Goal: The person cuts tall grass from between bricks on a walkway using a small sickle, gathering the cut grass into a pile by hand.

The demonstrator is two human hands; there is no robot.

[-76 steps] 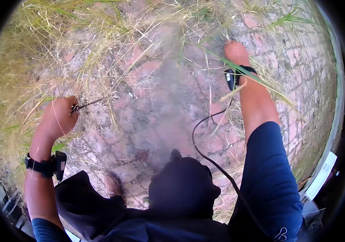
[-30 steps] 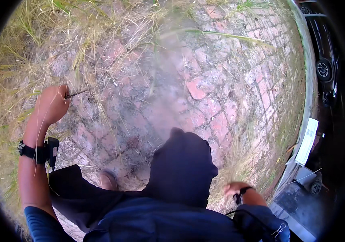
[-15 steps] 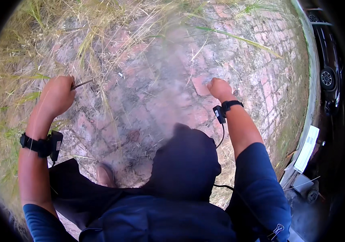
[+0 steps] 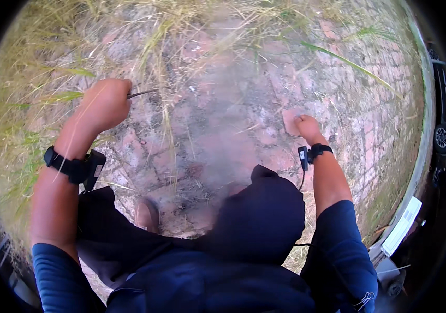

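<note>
My left hand (image 4: 109, 103) is closed in a fist around a thin, dark, slightly curved rod (image 4: 143, 94), which sticks out to the right beside dry grass stalks. The rest of the rod is hidden in my fingers, so its kind does not show. My right hand (image 4: 308, 127) is closed with thumb and fingers together, over the edge of a reddish paving brick (image 4: 288, 123). A small pale spot shows at its fingertips; whatever they hold, if anything, I cannot make out.
Dry and green grass (image 4: 30, 88) grows thick on the left and far side. Worn brick paving (image 4: 249, 125) runs between my hands. My shoe (image 4: 146, 215) stands at lower left. A pale kerb (image 4: 422, 141) curves along the right, with a dark car (image 4: 442, 138) beyond.
The whole view has shifted, so the ground sits farther right. My left hand has moved a little farther out with the rod. My right hand stays closed by the brick.
</note>
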